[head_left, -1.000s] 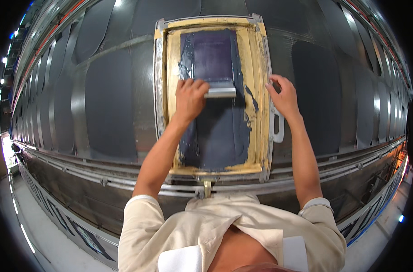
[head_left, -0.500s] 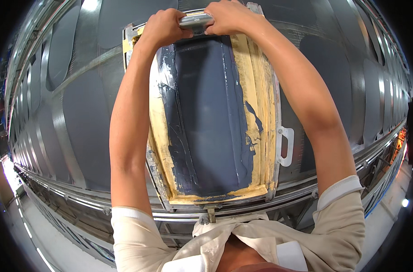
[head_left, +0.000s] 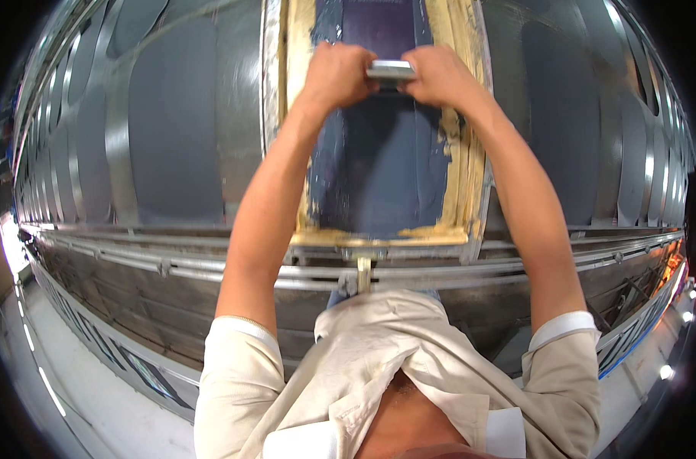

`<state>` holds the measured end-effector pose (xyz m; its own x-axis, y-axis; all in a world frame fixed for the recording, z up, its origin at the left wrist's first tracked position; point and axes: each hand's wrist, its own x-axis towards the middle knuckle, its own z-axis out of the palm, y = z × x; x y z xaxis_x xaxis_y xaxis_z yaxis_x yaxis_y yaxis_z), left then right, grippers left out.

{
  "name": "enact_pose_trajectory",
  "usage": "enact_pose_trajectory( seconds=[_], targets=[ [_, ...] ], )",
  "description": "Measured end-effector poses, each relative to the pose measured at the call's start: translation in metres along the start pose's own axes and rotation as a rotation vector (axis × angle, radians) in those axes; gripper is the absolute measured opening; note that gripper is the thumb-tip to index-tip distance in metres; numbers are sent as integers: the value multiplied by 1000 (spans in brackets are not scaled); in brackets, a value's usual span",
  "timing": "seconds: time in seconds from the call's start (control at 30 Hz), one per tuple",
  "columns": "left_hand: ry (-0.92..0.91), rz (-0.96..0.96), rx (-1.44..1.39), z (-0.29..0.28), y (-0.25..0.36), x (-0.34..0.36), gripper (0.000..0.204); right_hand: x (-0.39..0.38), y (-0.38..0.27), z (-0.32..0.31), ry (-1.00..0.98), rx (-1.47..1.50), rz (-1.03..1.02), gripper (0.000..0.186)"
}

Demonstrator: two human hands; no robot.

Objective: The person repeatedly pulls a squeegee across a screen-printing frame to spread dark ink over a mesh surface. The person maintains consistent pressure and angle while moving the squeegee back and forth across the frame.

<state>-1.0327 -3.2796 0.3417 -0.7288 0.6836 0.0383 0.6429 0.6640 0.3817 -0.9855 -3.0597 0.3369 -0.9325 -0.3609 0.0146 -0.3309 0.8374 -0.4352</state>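
My left hand [head_left: 339, 73] and my right hand [head_left: 443, 75] are both closed around a squeegee [head_left: 391, 71], one at each end of its metal bar. The squeegee lies crosswise over a printing screen [head_left: 464, 180] with a yellow-coated, ink-stained border. Dark blue-grey ink [head_left: 378, 183] covers the screen on my side of the bar. Beyond the bar a purplish strip of mesh [head_left: 378, 27] shows. My fingers hide both ends of the squeegee, and its blade edge cannot be made out.
Flat dark grey panels [head_left: 172, 122] lie on the metal table left and right of the screen, several to each side. A metal rail [head_left: 203, 264] runs along the near edge, with a clamp-like bracket [head_left: 363, 274] below the screen's frame.
Both hands have drawn the squeegee toward me from the screen's far end, uncovering purplish mesh behind it. The view has shifted, so the screen sits higher in the picture.
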Motion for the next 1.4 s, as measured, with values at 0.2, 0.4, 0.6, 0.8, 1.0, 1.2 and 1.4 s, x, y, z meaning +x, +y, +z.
enact_pose_trajectory(
  seconds=[0.2, 0.4, 0.6, 0.8, 1.0, 1.2, 1.4],
  targets=[
    [-13, 13, -7, 19, 96, -167, 19, -154, -111, 32, -88, -40, 70, 20],
    [-11, -22, -28, 15, 102, -174, 18, -161, -115, 26, -104, 30, 98, 13],
    [104, 32, 24, -10, 11, -6, 18, -4, -18, -27, -59, -8, 114, 20],
    [70, -34, 97, -39, -68, 164, 31, 149, 86, -75, -134, -42, 238, 35],
    [58, -16, 3, -37, -105, 213, 37, 198, 120, -73, -133, 39, 220, 34],
    [17, -38, 91, -30, -98, 203, 38, 180, 116, -68, -93, -7, 218, 31],
    [79, 2, 50, -12, -41, 107, 26, 91, 64, -36, -88, 49, 185, 20]
  ],
)
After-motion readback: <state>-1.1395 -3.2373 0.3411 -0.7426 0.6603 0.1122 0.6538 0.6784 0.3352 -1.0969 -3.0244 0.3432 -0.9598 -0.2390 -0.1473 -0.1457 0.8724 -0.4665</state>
